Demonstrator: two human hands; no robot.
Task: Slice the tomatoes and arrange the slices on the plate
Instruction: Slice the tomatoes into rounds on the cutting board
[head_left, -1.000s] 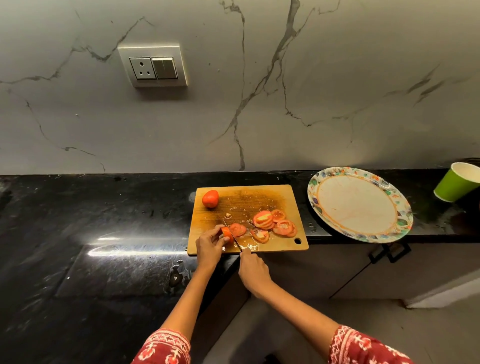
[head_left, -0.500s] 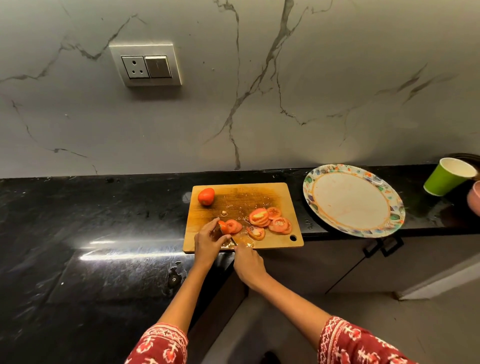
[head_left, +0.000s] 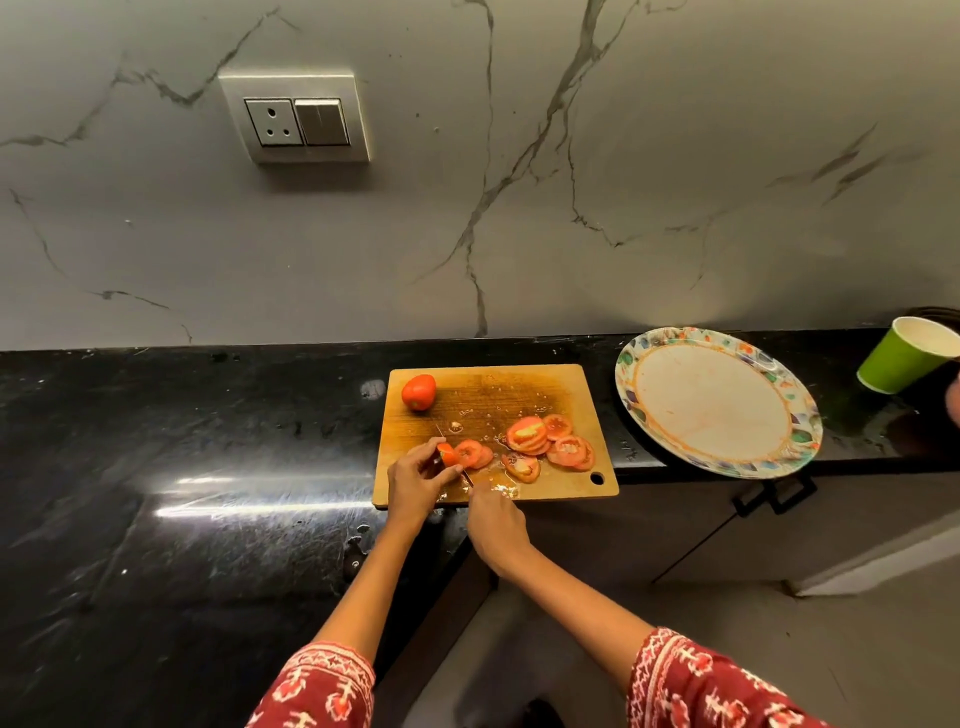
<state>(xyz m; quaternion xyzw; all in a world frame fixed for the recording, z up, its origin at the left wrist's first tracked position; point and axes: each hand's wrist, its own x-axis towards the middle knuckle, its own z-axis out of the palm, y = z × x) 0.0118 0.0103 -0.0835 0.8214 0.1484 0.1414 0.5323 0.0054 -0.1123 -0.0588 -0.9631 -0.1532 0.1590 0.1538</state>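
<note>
On the black counter lies a wooden cutting board (head_left: 545, 387). A whole red tomato (head_left: 418, 392) rests at its far left corner. Several tomato slices (head_left: 550, 441) are piled on its right half. My left hand (head_left: 418, 480) pinches the small end piece of a tomato (head_left: 447, 454) near the board's front left, with fresh slices (head_left: 474, 454) leaning beside it. My right hand (head_left: 493, 519) grips a knife (head_left: 467, 475) whose thin blade stands against that piece. A round plate (head_left: 644, 364) with a flowered rim sits to the right of the board, bare of slices.
A green paper cup (head_left: 906, 355) stands at the far right of the counter. The plate overhangs the counter's front edge above a cabinet handle (head_left: 774, 499). A wall socket (head_left: 295, 122) is mounted on the marble wall behind.
The view has shifted slightly. My hands stay at the board's front left, and the knife keeps working through the tomato end piece, which is now smaller.
</note>
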